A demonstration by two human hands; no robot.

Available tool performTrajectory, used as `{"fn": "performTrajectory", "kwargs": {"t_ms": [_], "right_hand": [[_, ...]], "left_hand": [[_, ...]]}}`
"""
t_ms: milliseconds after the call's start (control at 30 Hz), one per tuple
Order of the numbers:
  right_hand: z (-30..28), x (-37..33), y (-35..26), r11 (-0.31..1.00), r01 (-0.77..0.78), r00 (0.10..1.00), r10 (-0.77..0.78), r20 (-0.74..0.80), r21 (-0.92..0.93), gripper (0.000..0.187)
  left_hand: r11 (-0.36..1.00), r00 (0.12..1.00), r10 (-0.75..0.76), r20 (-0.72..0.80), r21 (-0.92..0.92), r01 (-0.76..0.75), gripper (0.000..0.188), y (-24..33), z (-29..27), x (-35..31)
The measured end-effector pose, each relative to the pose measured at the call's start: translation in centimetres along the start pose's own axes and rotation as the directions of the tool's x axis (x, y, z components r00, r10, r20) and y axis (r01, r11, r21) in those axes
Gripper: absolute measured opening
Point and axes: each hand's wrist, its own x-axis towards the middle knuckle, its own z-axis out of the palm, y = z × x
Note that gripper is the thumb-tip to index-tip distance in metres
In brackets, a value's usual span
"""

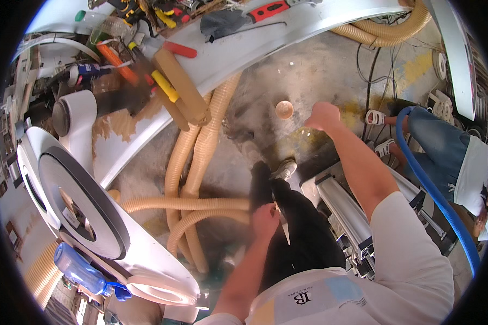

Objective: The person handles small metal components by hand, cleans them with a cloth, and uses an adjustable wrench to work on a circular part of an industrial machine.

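Note:
My right hand is stretched out ahead with its fingers curled closed; whatever is inside the fist does not show. To its left, apart from it, is a small round tan disc; I cannot tell whether it lies on the floor or is in the air. Low in front of my dark trousers, my left hand is closed, with the fingers partly hidden. A thin, pale, pointed piece shows beside those fingers, and its kind is unclear.
Tan ribbed hoses run across the floor at left. A white machine with a round disc stands near left; tools and a cardboard piece lie on the white bench. At right are metal rails, a blue hose and another person.

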Motion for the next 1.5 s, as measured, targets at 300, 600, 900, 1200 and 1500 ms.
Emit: {"fn": "performTrajectory", "kwargs": {"t_ms": [300, 600, 900, 1200, 1500], "right_hand": [[-2.5, -6.1, 5.4, 0.235, -0.268, 0.963, 0.105, 0.250, 0.934, 0.023], [-5.5, -12.3, 6.3, 0.125, 0.125, 0.986, 0.097, -0.138, 0.984, 0.024], [-8.1, -12.5, 9.5, 0.101, 0.246, 0.959, 0.119, -0.257, 0.964, 0.024], [-7.1, -9.7, 13.9, 0.161, 0.242, 0.957, 0.123, -0.263, 0.957, 0.029], [-8.8, -9.0, 15.7, 0.012, 0.204, 0.966, 0.162, -0.204, 0.979, 0.014]], "left_hand": [[0.999, 1.000, -0.003, 0.012, -0.040, 0.004, 0.024, 3.0, -2.7, 1.0], [0.988, 0.991, 0.131, 0.025, 0.075, -0.133, 0.035, 3.4, -5.0, 1.9], [0.997, 0.993, 0.013, -0.116, 0.073, -0.005, 0.030, 6.4, -5.0, 8.4], [0.843, 0.585, 0.537, -0.607, 0.403, -0.356, 0.022, 24.2, -23.6, 35.1], [0.624, 0.772, 0.562, -0.298, 0.765, -0.159, 0.020, 25.7, -29.7, 42.5]]}}
